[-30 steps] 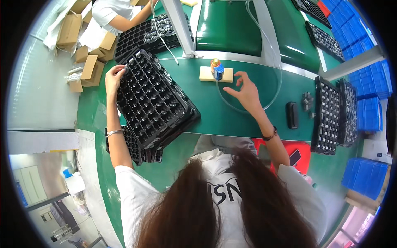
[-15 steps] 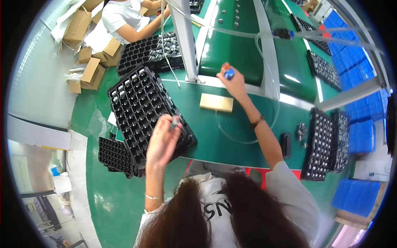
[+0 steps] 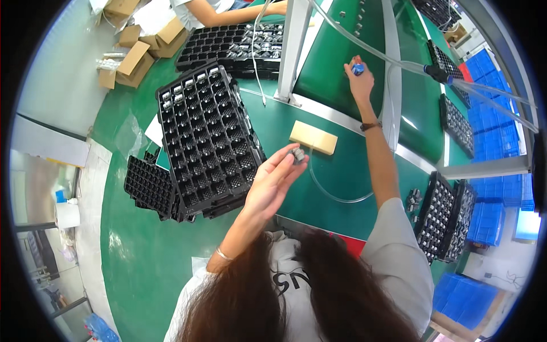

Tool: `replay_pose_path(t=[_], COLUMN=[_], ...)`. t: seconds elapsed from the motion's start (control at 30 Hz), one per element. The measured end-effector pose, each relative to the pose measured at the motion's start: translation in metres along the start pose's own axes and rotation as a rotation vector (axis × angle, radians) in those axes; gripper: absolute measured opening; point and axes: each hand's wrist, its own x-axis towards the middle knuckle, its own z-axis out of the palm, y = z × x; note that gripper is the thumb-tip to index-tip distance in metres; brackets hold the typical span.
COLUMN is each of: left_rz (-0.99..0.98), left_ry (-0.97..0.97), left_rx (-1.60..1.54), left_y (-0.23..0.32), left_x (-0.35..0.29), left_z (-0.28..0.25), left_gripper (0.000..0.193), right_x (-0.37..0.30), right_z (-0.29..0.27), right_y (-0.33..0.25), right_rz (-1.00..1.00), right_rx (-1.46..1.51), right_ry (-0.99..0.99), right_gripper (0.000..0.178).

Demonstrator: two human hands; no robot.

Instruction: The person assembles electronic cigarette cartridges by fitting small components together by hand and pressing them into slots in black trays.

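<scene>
My left hand (image 3: 272,183) pinches a small silvery metal part (image 3: 298,154) between thumb and fingertips, above the green table (image 3: 347,211). To its left a black plastic tray (image 3: 206,137) with many pockets lies tilted; a few metal parts fill pockets at its far left corner. My right hand (image 3: 361,85) reaches out over the green conveyor belt (image 3: 336,74), closed around a small object with a blue round end (image 3: 358,69). What the rest of that object looks like is hidden by my fingers. A pale yellow block (image 3: 313,137) lies between the two hands.
A clear hose (image 3: 342,199) curves over the table. A white metal post (image 3: 293,51) stands beyond the tray. More trays (image 3: 434,214) and loose metal parts (image 3: 414,199) sit at right. Another person's arm (image 3: 228,14) and filled trays are at far left. Blue bins (image 3: 493,148) line the right.
My left hand has moved right, off the tray, with the metal part still in its fingers. My right hand has reached farther out over the belt. The view has shifted too.
</scene>
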Motion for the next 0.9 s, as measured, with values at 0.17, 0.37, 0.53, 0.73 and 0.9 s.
replay_pose_path(t=[0.17,0.37,0.53,0.73,0.9], left_rz=[0.056,0.208,0.200,0.172,0.217], left_ry=[0.032,0.038,-0.003,0.034,0.053], left_rx=[0.063,0.260,0.307,0.304,0.254], left_y=[-0.003,-0.017,-0.027,-0.029,-0.039], left_x=[-0.005,-0.013,-0.021,-0.025,-0.023], left_z=[0.005,0.008,0.013,0.014,0.010], left_gripper=[0.037,0.034,0.033,0.034,0.033], right_x=[-0.042,-0.145,-0.162,-0.173,-0.184], right_z=[-0.083,-0.183,-0.195,-0.200,-0.189], right_y=[-0.098,-0.198,-0.218,-0.218,-0.224], right_rz=[0.456,0.489,0.535,0.523,0.526], right_rx=[0.691,1.152,1.184,1.205,1.215], right_ry=[-0.172,-0.481,-0.372,-0.414,-0.289], right_gripper=[0.037,0.023,0.016,0.021,0.015])
